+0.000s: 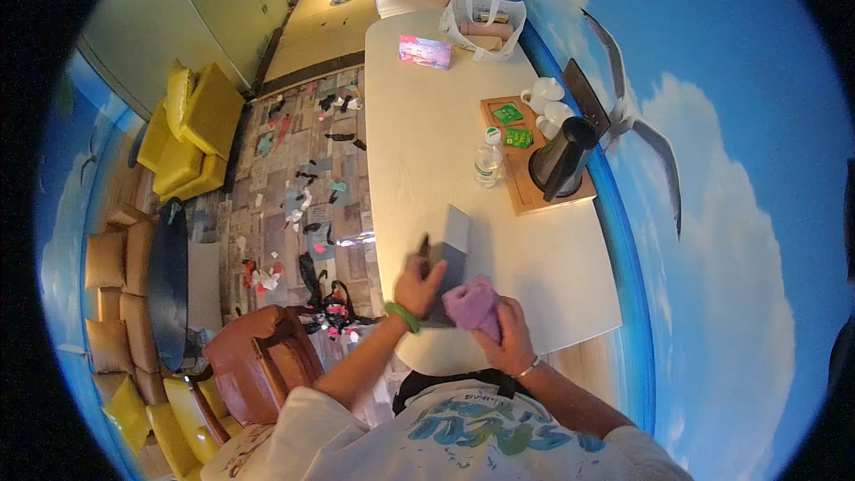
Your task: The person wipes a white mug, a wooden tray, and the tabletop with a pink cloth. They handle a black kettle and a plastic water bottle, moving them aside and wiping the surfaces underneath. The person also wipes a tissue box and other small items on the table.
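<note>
A grey box-like object (452, 258) with a paler far end stands near the table's front edge. My left hand (419, 288), with a green bangle at its wrist, grips its left side, the fingers somewhat blurred. A small dark shape shows by those fingertips, too smeared to name. Bunched in my right hand (509, 338) is a purple cloth (472, 303), right beside the grey object's near end. Whether the cloth touches the object I cannot tell.
Farther along the pale table (405, 142) stand a water bottle (487, 160), a wooden tray (539, 205) with a dark kettle (563, 158) and white teaware, and a tote bag (485, 27). Scraps (334, 307) litter the floor at left, near a brown chair (258, 356).
</note>
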`<control>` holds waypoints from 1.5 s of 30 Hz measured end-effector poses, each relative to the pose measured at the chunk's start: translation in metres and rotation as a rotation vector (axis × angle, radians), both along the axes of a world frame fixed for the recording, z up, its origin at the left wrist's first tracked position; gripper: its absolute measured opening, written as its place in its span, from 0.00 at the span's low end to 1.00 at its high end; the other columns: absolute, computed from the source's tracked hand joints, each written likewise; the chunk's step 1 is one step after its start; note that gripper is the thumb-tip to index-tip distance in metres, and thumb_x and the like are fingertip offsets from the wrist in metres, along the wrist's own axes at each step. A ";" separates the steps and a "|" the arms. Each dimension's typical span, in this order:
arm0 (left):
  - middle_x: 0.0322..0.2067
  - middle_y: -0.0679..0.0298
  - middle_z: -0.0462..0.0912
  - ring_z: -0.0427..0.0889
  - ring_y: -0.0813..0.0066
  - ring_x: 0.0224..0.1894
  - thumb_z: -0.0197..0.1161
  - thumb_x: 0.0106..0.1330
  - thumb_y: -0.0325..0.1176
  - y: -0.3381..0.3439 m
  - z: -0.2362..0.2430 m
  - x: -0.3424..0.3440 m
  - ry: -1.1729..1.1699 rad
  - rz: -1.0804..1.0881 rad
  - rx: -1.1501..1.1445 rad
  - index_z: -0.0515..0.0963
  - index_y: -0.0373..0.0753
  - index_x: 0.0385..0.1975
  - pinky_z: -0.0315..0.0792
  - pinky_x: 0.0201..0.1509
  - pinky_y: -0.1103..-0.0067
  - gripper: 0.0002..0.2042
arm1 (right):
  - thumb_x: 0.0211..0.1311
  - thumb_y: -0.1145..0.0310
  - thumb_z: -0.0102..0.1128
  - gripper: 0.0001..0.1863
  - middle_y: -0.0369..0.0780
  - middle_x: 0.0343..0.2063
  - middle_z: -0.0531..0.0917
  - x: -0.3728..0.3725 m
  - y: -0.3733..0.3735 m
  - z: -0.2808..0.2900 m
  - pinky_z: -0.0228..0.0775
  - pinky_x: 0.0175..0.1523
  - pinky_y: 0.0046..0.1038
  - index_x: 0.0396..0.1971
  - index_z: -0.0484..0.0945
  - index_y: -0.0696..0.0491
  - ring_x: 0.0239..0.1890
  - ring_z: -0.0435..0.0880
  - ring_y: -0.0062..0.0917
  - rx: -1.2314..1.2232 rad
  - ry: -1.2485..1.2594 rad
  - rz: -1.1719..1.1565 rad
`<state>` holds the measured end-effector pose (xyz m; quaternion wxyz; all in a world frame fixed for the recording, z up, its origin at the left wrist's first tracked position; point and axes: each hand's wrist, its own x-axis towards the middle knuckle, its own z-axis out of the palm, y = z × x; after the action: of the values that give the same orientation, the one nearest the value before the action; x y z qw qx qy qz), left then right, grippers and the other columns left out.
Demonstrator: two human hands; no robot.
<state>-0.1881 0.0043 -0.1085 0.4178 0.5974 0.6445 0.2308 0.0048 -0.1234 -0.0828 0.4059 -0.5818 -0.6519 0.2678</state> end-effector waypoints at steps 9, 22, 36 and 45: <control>0.43 0.36 0.80 0.83 0.50 0.48 0.54 0.69 0.49 -0.084 0.078 0.076 -0.166 -0.161 0.213 0.70 0.28 0.59 0.76 0.48 0.68 0.30 | 0.69 0.62 0.44 0.24 0.62 0.53 0.68 0.019 0.029 0.012 0.58 0.61 0.51 0.57 0.63 0.63 0.54 0.66 0.58 -0.148 0.099 -0.395; 0.40 0.46 0.83 0.82 0.67 0.43 0.49 0.74 0.45 -0.132 0.130 0.162 -0.380 -0.125 0.196 0.70 0.28 0.60 0.74 0.48 0.74 0.26 | 0.70 0.63 0.48 0.30 0.63 0.61 0.61 0.066 -0.052 0.057 0.58 0.67 0.48 0.64 0.53 0.65 0.61 0.63 0.59 0.168 0.141 -0.359; 0.32 0.49 0.84 0.84 0.65 0.35 0.57 0.70 0.46 -0.144 0.129 0.194 -0.325 -0.186 0.362 0.77 0.27 0.45 0.76 0.40 0.72 0.22 | 0.67 0.65 0.50 0.32 0.62 0.65 0.56 0.084 -0.083 0.056 0.52 0.70 0.48 0.65 0.52 0.65 0.65 0.58 0.59 0.126 0.237 -0.313; 0.37 0.42 0.84 0.85 0.50 0.39 0.71 0.53 0.44 -0.157 0.170 0.171 0.236 -0.667 0.349 0.71 0.29 0.59 0.78 0.46 0.66 0.35 | 0.61 0.60 0.59 0.29 0.54 0.56 0.71 0.178 -0.048 0.082 0.63 0.62 0.47 0.58 0.67 0.60 0.56 0.71 0.53 0.055 0.165 -0.421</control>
<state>-0.0168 -0.1530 0.0617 0.2849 0.8585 0.4097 0.1181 0.1831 -0.1716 -0.0011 0.5205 -0.6699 -0.4877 0.2061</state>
